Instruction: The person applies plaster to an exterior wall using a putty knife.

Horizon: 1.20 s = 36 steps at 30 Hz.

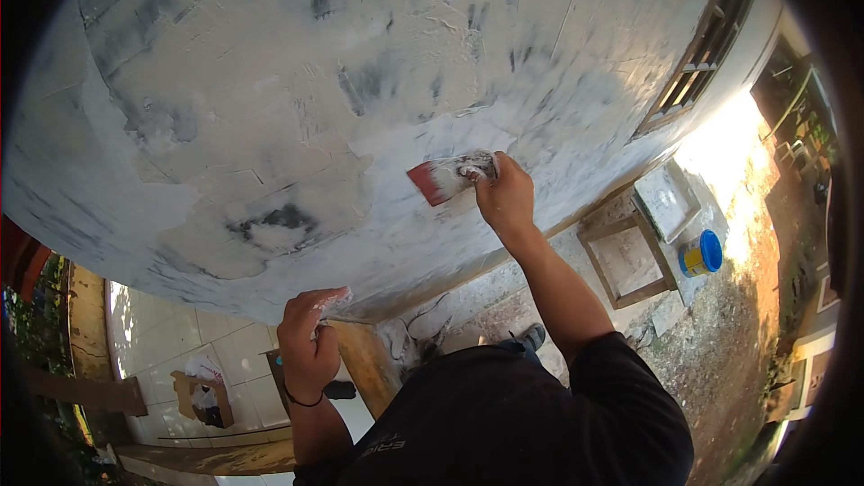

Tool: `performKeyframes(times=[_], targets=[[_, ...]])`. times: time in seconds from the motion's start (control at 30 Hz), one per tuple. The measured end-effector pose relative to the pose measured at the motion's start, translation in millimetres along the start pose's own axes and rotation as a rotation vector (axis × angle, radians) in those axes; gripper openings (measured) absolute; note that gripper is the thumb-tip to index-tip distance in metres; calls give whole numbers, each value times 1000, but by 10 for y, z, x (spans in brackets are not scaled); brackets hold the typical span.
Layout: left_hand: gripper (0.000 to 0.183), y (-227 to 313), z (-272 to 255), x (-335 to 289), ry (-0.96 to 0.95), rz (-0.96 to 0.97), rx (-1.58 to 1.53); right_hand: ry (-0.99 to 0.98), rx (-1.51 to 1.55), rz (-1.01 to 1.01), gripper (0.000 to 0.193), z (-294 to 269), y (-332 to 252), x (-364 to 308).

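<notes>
In my right hand [509, 202] is a putty knife [430, 183] with a red blade smeared with white paste. Its blade lies against or just off the pale plastered wall [297, 81]; I cannot tell which. The wall carries white and grey patches, trowel marks and a dark rough spot [274, 223] at the lower left. My left hand [309, 342] is lower, near the wall's bottom edge, with its fingers curled. White paste coats its fingertips, and whatever it grips is hidden.
To the right, a wooden stand [670, 274] bears a pale tray [668, 200], beside a blue-rimmed bucket [701, 254]. A barred window [702, 45] is at the upper right. A cardboard box [203, 400] sits on white tiles [247, 355] at the lower left.
</notes>
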<state>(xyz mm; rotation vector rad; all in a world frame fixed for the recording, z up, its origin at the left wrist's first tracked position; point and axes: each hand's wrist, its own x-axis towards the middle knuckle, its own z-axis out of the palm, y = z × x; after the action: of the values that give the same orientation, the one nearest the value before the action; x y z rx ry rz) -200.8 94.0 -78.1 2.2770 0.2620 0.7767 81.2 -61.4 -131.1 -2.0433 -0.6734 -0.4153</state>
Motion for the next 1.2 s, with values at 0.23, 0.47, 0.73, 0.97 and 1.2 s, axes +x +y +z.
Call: performKeyframes(times=[0.23,0.47,0.73,0.97,1.2], targets=[[46,137,178,150,-32,69,-18,234,-176,67,21,45,336,-30],[46,197,214,146,-26,92,-10,361,-52,68,17,-348,549,-268],[46,109,-18,95,-27,111,31,288,617,239,17,-505,-78,-619],[46,-43,-483,-33,98,142,104,-497,592,326,19,-160,-890,-744],[42,-240,-545,-247,151,54,31,-1026,964,706,29,124,-716,-790]])
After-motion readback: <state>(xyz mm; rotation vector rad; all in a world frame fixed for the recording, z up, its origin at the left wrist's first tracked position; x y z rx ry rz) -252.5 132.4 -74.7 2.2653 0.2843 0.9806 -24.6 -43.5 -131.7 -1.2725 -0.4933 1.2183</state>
